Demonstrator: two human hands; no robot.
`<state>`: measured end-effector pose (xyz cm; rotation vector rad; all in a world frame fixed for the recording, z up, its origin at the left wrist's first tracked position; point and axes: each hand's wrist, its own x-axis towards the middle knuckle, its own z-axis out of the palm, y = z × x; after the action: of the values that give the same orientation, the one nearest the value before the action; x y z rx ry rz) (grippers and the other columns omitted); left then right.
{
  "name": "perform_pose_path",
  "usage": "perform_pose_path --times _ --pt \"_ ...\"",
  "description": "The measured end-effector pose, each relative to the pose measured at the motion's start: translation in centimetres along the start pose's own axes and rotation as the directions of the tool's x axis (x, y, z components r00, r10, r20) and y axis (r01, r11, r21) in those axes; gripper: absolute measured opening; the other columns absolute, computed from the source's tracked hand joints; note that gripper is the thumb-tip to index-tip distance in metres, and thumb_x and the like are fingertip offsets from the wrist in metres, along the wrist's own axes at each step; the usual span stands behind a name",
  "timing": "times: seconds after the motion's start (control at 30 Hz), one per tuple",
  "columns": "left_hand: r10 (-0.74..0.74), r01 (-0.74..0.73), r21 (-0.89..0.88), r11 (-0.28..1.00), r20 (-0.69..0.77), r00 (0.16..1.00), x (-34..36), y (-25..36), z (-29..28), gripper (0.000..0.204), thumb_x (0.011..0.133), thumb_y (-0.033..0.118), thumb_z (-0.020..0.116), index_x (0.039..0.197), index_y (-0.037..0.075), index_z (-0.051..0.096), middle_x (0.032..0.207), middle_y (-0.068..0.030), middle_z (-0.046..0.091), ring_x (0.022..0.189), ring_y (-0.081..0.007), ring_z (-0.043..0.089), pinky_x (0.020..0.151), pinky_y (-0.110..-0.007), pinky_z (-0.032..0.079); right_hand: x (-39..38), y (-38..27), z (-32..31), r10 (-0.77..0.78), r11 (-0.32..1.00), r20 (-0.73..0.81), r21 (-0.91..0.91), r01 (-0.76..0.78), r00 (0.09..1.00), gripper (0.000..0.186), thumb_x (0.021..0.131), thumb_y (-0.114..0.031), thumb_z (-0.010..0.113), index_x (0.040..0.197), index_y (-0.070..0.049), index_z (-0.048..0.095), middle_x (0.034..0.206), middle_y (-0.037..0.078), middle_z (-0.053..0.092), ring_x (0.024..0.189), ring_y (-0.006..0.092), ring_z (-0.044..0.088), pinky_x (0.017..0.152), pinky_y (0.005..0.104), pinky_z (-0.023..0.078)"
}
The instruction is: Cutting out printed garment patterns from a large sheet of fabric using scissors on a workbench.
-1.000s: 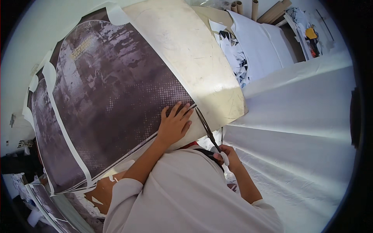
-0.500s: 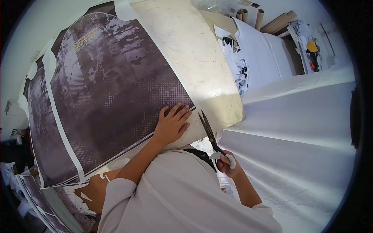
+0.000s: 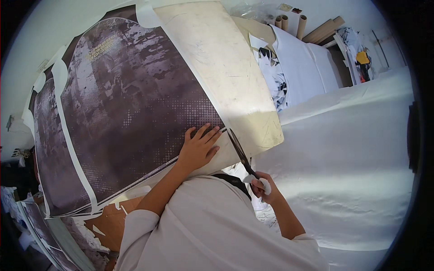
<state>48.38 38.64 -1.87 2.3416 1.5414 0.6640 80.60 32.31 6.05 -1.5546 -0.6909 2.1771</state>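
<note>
A dark purple-brown printed sheet point(image 3: 131, 108) with white margins covers the left of the table; whether it is paper or cloth I cannot tell. Flat on its near right corner lies my left hand point(image 3: 197, 147), fingers spread. My right hand point(image 3: 263, 186) grips long dark scissors point(image 3: 242, 156) by handles wrapped in white. Their blades point up and left, with the tips at the sheet's right corner, just right of my left fingertips. The blades look nearly closed.
The pale tabletop point(image 3: 226, 67) ends at a rounded right corner. Beyond it hangs a large white sheet point(image 3: 343, 158). White scraps point(image 3: 278, 86) are heaped behind, next to a white-covered surface point(image 3: 307, 58). Cardboard tubes point(image 3: 301, 27) stand at the back. Brown cardboard point(image 3: 110, 223) lies below the near edge.
The scissors have shifted slightly left, their tips now closer to the printed sheet's corner, and the blades look less spread. The white sheet at right has changed its folds. My left hand stays put.
</note>
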Motion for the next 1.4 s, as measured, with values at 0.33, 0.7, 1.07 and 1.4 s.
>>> perform_pose_path --times 0.33,0.7,1.07,1.4 --pt "-0.019 0.019 0.034 0.999 -0.004 1.0 0.4 -0.1 -0.6 0.047 0.1 0.037 0.062 0.142 0.015 0.062 0.152 0.0002 0.056 0.142 -0.0245 0.046 0.114 -0.055 0.03 1.2 -0.6 0.7 0.009 1.0 -0.067 -0.011 -0.01 0.998 0.024 0.095 -0.024 0.08 0.095 -0.008 0.062 0.061 -0.001 0.053 0.045 0.0094 0.046 0.043 0.0263 0.034" --pt "-0.011 0.011 -0.008 1.0 0.037 0.999 0.1 0.1 0.0 0.05 0.1 0.035 0.063 0.145 0.015 0.059 0.156 -0.0012 0.054 0.144 -0.0253 0.044 0.114 -0.056 0.029 1.8 -0.3 1.1 -0.062 0.979 -0.073 -0.198 0.046 0.995 0.031 0.089 -0.028 0.087 0.086 -0.01 0.062 0.065 -0.004 0.056 0.051 0.0052 0.048 0.045 0.0237 0.037" --pt "0.003 -0.003 -0.007 1.0 0.009 1.0 0.2 0.0 0.0 0.048 0.1 0.035 0.064 0.143 0.015 0.061 0.154 -0.0019 0.055 0.143 -0.026 0.045 0.113 -0.055 0.029 3.4 -0.6 0.7 -0.074 0.964 -0.091 -0.263 0.048 0.993 0.027 0.089 -0.024 0.086 0.091 -0.005 0.066 0.065 -0.004 0.055 0.051 0.005 0.047 0.045 0.0235 0.036" --pt "0.001 -0.001 0.0 1.0 0.004 1.0 0.2 -0.1 0.2 0.048 0.1 0.036 0.063 0.143 0.015 0.061 0.154 -0.0008 0.055 0.143 -0.0262 0.045 0.114 -0.054 0.028 3.9 -1.2 -0.3 -0.041 0.958 -0.102 -0.288 0.01 0.994 0.033 0.085 -0.028 0.09 0.092 -0.006 0.067 0.066 -0.004 0.057 0.053 0.0048 0.048 0.046 0.0238 0.035"
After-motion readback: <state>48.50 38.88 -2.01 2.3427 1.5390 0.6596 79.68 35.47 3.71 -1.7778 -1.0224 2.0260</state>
